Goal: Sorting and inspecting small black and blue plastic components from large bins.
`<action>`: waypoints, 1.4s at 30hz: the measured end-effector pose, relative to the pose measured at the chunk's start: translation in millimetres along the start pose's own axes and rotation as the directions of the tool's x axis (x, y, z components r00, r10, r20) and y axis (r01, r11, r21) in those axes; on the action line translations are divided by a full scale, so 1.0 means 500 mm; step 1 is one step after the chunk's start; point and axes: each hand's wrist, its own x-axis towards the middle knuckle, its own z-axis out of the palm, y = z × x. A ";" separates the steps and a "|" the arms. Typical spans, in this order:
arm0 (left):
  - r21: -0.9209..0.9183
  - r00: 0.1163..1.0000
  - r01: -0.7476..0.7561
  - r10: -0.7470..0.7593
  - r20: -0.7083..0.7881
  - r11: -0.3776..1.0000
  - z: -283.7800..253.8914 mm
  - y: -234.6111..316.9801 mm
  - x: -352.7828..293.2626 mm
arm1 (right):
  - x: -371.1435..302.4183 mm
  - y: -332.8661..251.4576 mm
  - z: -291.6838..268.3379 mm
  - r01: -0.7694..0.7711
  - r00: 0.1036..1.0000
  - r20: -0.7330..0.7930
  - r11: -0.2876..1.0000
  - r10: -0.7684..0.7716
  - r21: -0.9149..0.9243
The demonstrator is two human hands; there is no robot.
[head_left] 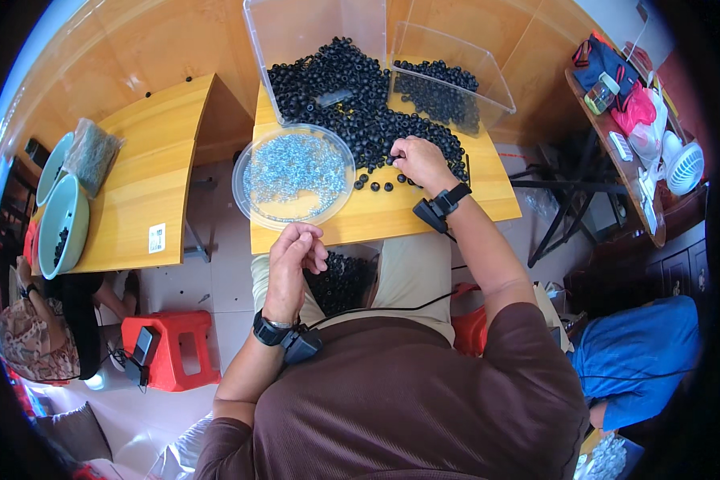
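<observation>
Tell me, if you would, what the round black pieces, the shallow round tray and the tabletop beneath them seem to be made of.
Round black pieces: probably moulded plastic or rubber, satin, from their uniform shape and soft highlights.
Shallow round tray: likely clear, glossy plastic, given its see-through rim.
Tabletop: wood or wood-look laminate, smooth, judging by its yellow grain.

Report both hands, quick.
Left hand: fingers curled; whether it holds anything can't be told.
Right hand: curled at the black beads; whether it grips one can't be told.
</observation>
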 end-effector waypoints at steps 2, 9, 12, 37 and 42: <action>-0.001 1.000 0.001 -0.001 0.001 1.000 -0.001 -0.004 0.004 | -0.004 0.002 -0.001 0.004 1.000 -0.002 1.000 -0.004 0.018; 0.026 1.000 0.021 -0.021 0.018 0.999 -0.001 -0.011 0.008 | -0.003 0.004 0.006 -0.061 0.998 -0.028 0.996 0.063 0.069; 0.024 0.999 0.026 -0.027 0.021 0.999 0.000 -0.010 0.008 | -0.001 0.023 0.018 -0.024 0.997 -0.075 0.995 0.031 0.093; -0.215 0.985 -0.001 0.039 0.170 0.977 0.005 -0.011 0.020 | -0.145 -0.304 -0.054 0.518 0.848 -0.227 0.656 -0.479 0.549; -0.216 0.986 0.039 -0.002 0.167 0.976 -0.015 -0.029 0.014 | -0.156 -0.306 -0.043 0.514 0.837 -0.120 0.693 -0.533 0.506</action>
